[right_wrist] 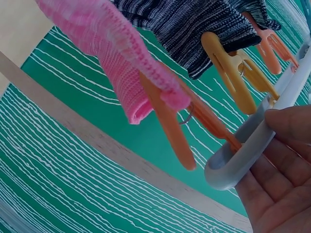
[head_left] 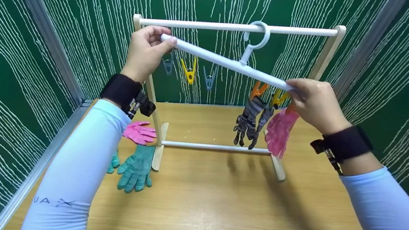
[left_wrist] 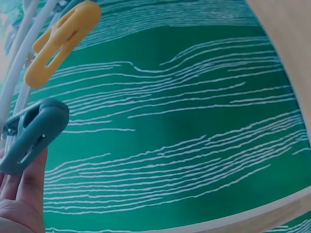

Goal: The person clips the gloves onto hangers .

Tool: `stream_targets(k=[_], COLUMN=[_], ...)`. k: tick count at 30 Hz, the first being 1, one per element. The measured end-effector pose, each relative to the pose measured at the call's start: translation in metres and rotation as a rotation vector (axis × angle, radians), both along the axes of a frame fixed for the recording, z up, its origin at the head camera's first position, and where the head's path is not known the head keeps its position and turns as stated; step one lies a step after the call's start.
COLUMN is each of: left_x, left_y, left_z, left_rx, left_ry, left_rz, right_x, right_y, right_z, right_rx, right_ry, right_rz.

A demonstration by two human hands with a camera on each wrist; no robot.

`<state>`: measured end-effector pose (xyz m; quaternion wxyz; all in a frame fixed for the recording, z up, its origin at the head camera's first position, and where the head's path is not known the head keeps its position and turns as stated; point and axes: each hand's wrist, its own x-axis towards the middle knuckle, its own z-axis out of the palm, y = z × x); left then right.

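A white clip hanger [head_left: 227,62] tilts down to the right, its hook [head_left: 267,35] crossing the rack's top rail [head_left: 205,25]. My left hand [head_left: 143,52] pinches the hanger's left end between thumb and fingers. At the other end, my right hand [head_left: 318,102] grips the bar, thumb on its side in the right wrist view. Blue and yellow clothespins [head_left: 189,73] dangle bare on the left half. From the right half hang dark striped gloves [head_left: 250,115] in orange and yellow clothespins [right_wrist: 231,73], and a pink glove [head_left: 281,131] in an orange clothespin [right_wrist: 167,121].
A wooden rack [head_left: 326,59] stands on the wooden table [head_left: 196,210]. By its left foot lie another pink glove [head_left: 140,133] and a green glove [head_left: 137,168], with part of a second green one behind my left sleeve. Green walls with white lines surround the table.
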<state>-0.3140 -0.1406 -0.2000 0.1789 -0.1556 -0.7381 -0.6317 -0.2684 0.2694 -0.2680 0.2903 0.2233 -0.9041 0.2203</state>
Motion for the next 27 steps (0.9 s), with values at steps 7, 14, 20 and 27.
stream_targets(k=[7,14,20,27], left_x=[0.003,0.01,0.014,0.017], left_y=[-0.006,-0.008,-0.008,-0.009], left_z=[0.003,0.004,0.001,-0.006], left_rx=[0.051,0.06,0.039,-0.003], left_ry=[-0.015,-0.001,0.017,0.069], left_rz=[-0.04,-0.063,-0.057,-0.033], right_x=[-0.005,-0.01,-0.01,-0.005], right_y=[-0.001,-0.004,-0.009,-0.02], right_z=[0.0,-0.001,0.002,0.003], right_rx=[0.003,-0.016,-0.056,-0.097], right_ry=[-0.013,-0.02,-0.032,-0.015], right_rz=[-0.02,-0.008,-0.014,0.0])
